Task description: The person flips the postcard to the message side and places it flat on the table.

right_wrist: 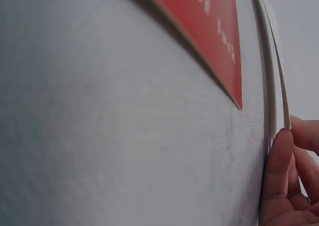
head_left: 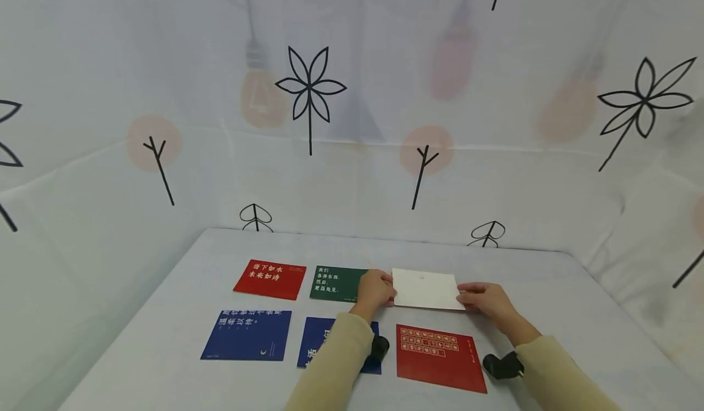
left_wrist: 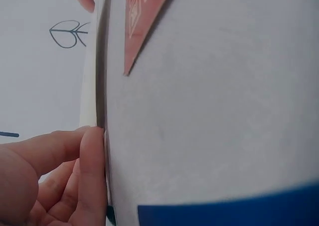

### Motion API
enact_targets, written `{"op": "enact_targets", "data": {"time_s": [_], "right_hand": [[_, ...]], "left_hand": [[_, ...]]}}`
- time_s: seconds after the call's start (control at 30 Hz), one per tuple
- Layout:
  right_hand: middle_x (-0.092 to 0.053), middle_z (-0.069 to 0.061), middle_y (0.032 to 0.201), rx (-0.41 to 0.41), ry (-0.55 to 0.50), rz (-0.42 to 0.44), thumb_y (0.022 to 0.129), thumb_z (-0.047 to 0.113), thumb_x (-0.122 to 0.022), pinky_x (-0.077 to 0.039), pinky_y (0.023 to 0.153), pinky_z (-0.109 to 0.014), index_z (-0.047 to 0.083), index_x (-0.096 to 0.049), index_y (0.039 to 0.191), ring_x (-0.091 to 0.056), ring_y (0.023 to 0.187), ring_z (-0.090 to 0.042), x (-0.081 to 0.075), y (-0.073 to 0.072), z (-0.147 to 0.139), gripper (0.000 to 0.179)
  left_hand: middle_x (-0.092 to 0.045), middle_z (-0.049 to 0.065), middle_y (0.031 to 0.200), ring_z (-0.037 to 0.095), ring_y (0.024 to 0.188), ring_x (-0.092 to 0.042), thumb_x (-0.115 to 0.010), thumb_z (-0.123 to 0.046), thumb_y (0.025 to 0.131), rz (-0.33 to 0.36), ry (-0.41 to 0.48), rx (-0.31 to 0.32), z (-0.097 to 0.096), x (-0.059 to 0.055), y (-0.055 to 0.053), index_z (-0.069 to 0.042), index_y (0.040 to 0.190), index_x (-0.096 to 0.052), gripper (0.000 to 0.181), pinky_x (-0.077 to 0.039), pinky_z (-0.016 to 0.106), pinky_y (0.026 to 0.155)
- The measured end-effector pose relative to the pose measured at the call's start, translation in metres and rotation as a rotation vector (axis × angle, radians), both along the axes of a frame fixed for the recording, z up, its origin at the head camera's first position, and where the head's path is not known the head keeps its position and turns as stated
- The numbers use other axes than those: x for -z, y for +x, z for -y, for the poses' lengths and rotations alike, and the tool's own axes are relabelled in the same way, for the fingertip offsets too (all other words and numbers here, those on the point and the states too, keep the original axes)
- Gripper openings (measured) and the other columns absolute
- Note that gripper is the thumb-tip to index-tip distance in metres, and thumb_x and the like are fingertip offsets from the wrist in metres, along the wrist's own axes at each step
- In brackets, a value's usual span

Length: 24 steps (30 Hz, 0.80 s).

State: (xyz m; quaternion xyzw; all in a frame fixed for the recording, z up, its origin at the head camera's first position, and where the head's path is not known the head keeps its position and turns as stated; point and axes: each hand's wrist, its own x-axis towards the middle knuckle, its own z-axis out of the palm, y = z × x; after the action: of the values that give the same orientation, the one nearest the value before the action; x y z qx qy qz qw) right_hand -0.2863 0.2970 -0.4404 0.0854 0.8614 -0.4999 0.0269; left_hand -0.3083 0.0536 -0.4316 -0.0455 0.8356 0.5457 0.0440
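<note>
A white card [head_left: 425,289], its plain side up, lies between my two hands at the back right of the table. My left hand [head_left: 376,290] pinches its left edge between thumb and fingers, seen close in the left wrist view. At the opposite edge my right hand [right_wrist: 294,176] pinches the card, thumb on one face and fingers on the other. A green card [head_left: 332,284] with white writing is beside my left hand, which hides its right end. In front of the white card lies a red card [head_left: 434,359] with rows of boxed characters.
Farther left on the white table [head_left: 165,338] is another red card [head_left: 271,280]. A blue card [head_left: 247,336] lies in front of it. My left sleeve [head_left: 335,362] partly covers a second blue card [head_left: 315,338]. A patterned white cloth [head_left: 352,185] hangs behind the table.
</note>
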Motion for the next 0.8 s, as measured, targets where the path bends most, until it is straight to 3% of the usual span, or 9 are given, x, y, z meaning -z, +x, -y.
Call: {"op": "enact_targets", "data": {"time_s": [0.47, 0.8], "right_hand": [[-0.061, -0.022, 0.102, -0.041, 0.077, 0.001, 0.086, 0.015, -0.065, -0.052, 0.066, -0.027, -0.011, -0.059, 0.113, -0.059, 0.077, -0.019, -0.0003, -0.0031, 0.0012, 0.038], [-0.061, -0.017, 0.094, -0.005, 0.113, 0.029, 0.083, 0.009, -0.065, -0.045, 0.056, -0.021, -0.011, -0.057, 0.113, -0.056, 0.069, -0.017, -0.0023, -0.0027, 0.0055, 0.037]], "left_hand": [[-0.053, 0.007, 0.069, 0.011, 0.047, -0.053, -0.071, 0.003, 0.076, 0.033, -0.044, -0.021, -0.0018, -0.0026, -0.0017, -0.004, 0.082, -0.062, 0.013, -0.046, 0.017, 0.044], [-0.053, 0.005, 0.064, 0.009, 0.045, -0.052, -0.071, 0.006, 0.074, 0.029, -0.081, -0.018, -0.0026, -0.0065, 0.0022, -0.003, 0.081, -0.061, 0.015, -0.044, 0.016, 0.042]]}}
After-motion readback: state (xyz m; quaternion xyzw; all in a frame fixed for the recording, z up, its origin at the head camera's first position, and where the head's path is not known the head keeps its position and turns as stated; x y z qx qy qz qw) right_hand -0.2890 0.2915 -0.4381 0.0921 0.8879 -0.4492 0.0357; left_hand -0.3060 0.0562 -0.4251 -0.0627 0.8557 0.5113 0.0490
